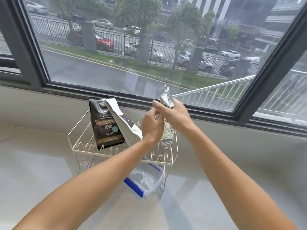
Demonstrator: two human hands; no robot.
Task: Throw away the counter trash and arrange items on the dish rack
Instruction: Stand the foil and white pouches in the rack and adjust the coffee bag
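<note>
1. The pale surface (41, 163) fills the lower left of the frame, running back to the window (132, 47) across the top.
2. Left of centre, a white wire dish rack (79, 149) stands on the surface.
3. A dark coffee bag (106, 123) stands upright in the rack's top tier, at its left half.
4. Just right of it, a white-and-silver pouch (123, 118) leans against the coffee bag, its open top tilted toward the upper left.
5. Below the top tier, at lower centre, a clear plastic box (149, 181) with a blue-edged lid (132, 185) sits tilted in the rack's lower level.
6. The left hand (152, 125), at centre over the rack, has its fingers curled and pinching the middle of a crumpled silver foil bag (167, 135).
7. The right hand (174, 113), just right of it and touching it, grips the upper part of the same foil bag, whose top sticks up above the fist and whose lower end hangs over the rack's right side.
</note>
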